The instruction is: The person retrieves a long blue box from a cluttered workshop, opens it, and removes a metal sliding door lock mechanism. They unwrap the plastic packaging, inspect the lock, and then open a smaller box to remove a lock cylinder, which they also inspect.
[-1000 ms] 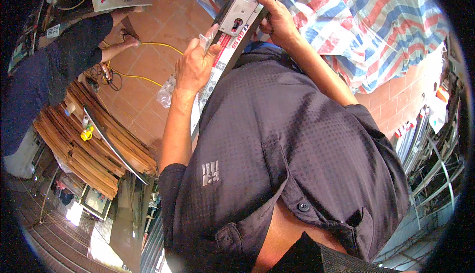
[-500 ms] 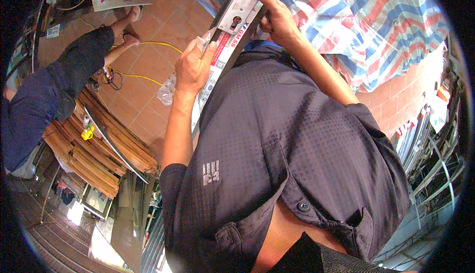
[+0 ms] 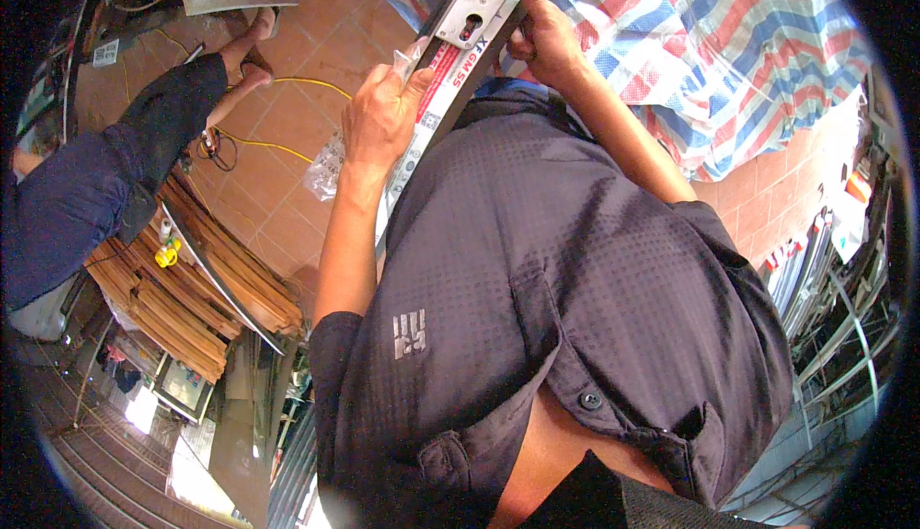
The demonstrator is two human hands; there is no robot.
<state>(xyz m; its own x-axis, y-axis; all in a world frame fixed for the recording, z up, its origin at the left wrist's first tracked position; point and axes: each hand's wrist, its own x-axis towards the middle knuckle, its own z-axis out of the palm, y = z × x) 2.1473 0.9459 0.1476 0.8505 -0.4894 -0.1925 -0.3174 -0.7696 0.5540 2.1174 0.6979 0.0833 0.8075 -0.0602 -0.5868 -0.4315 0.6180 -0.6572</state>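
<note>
A silver lock case (image 3: 482, 2) with a keyhole lies against a long dark metal profile (image 3: 484, 77), near the top of the picture. White film printed with red and black (image 3: 431, 107) covers part of the profile. My right hand (image 3: 553, 35) is wrapped around the profile's right edge, its thumb beside the lock case. On the opposite side, my left hand (image 3: 381, 117) is closed on a crumpled clear plastic bag (image 3: 410, 56), thumb laid toward the film. Part of the bag (image 3: 328, 172) sticks out below that hand. The fingers beneath the profile are hidden.
A striped plastic sheet (image 3: 709, 40) spreads at the upper right. Another person (image 3: 125, 165) in dark clothes is at the left, beside stacked wooden boards (image 3: 158, 304). A yellow cable (image 3: 278, 149) crosses the tiled floor (image 3: 278, 194). Metal bars (image 3: 810, 265) stand at the right.
The lock case and my left hand have shifted slightly up and right in the picture. My right thumb sits a little higher. The other person's body has shifted slightly.
</note>
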